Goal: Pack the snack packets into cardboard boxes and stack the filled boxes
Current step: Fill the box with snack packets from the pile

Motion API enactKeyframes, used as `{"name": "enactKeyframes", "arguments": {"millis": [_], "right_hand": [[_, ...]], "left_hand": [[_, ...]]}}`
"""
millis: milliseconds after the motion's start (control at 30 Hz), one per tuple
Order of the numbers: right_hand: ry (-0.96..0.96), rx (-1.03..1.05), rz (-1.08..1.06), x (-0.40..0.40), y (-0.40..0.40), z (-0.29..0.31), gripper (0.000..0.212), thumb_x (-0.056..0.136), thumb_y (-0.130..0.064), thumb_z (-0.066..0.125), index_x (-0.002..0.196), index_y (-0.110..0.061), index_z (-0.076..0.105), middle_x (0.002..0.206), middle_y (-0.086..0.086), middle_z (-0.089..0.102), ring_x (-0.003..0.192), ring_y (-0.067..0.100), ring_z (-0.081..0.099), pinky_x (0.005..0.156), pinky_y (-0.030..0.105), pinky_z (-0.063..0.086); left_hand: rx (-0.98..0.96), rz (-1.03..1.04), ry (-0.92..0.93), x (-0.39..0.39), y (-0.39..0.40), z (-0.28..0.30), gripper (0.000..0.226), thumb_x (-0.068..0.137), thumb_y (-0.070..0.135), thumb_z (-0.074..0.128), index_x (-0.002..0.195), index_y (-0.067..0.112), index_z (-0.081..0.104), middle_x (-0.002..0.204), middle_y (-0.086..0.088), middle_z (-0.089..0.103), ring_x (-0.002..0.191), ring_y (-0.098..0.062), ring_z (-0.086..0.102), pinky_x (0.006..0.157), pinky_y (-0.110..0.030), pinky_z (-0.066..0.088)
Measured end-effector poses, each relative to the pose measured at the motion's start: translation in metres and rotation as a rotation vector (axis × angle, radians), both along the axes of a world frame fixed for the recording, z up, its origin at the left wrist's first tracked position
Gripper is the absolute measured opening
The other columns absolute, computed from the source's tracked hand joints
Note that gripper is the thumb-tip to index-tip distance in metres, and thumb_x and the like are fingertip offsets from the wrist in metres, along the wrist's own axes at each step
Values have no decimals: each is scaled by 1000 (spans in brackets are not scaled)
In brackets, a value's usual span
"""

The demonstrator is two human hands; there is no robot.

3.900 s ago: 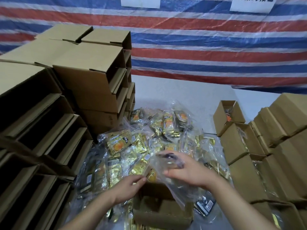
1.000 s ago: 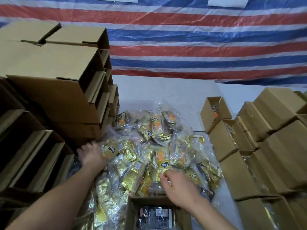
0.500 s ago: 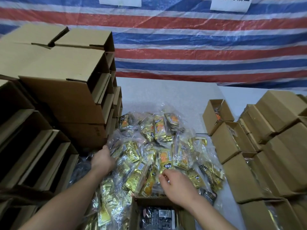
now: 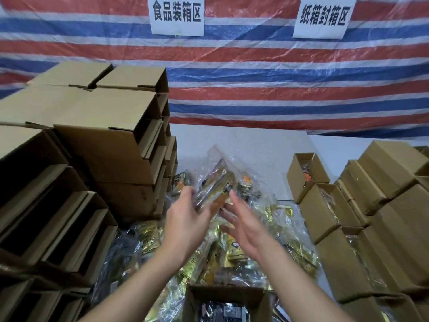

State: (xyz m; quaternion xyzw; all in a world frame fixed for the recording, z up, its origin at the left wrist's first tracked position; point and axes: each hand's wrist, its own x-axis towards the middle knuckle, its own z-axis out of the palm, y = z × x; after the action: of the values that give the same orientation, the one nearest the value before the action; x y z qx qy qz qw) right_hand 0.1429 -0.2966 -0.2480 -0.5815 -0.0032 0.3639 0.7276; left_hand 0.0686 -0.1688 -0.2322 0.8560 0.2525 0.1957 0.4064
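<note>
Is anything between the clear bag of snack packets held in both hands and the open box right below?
Nothing visible. The clear zip bag of snack packets sits raised between the left hand and right hand; the open cardboard box below already holds dark packets but its mouth is unobstructed.

My left hand [image 4: 185,219] and right hand [image 4: 246,226] hold a clear snack bag [image 4: 218,182] up above the packet pile [image 4: 267,252]. An open box [image 4: 227,296] sits at six o'clock, empty cartons [image 4: 104,140] at nine, filled boxes [image 4: 371,217] at three.
</note>
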Motion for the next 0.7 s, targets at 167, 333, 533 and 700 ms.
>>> {"name": "enactKeyframes", "arguments": {"millis": [167, 333, 533, 700], "right_hand": [[42, 364, -102, 16, -5, 16, 56, 80, -51, 76, 119, -11, 68, 117, 15, 70, 108, 33, 66, 94, 46, 54], [156, 431, -143, 16, -13, 8, 66, 53, -46, 97, 100, -6, 74, 100, 16, 72, 89, 32, 71, 77, 43, 59], [138, 414, -100, 11, -23, 8, 74, 57, -44, 91, 112, 1, 71, 112, 22, 68, 99, 34, 68, 80, 45, 60], [-32, 318, -83, 14, -40, 10, 92, 54, -52, 91, 123, 1, 60, 122, 32, 63, 107, 44, 64, 90, 58, 55]], "left_hand": [[139, -103, -54, -4, -35, 12, 32, 88, 50, 66, 103, 36, 41, 79, 20, 53, 71, -4, 54, 60, -25, 36], [117, -273, -95, -1, -51, 10, 48, 94, 59, 45, 126, 25, 51, 111, 19, 50, 105, 0, 47, 93, -24, 42], [-130, -340, -120, 7, -52, 4, 11, 102, 25, 50, 100, 20, 60, 106, 8, 51, 96, 3, 51, 87, -26, 43], [-314, -337, -223, -5, -39, -2, 10, 93, 41, 57, 92, 33, 63, 100, 17, 59, 94, 2, 57, 78, -9, 42]]}}
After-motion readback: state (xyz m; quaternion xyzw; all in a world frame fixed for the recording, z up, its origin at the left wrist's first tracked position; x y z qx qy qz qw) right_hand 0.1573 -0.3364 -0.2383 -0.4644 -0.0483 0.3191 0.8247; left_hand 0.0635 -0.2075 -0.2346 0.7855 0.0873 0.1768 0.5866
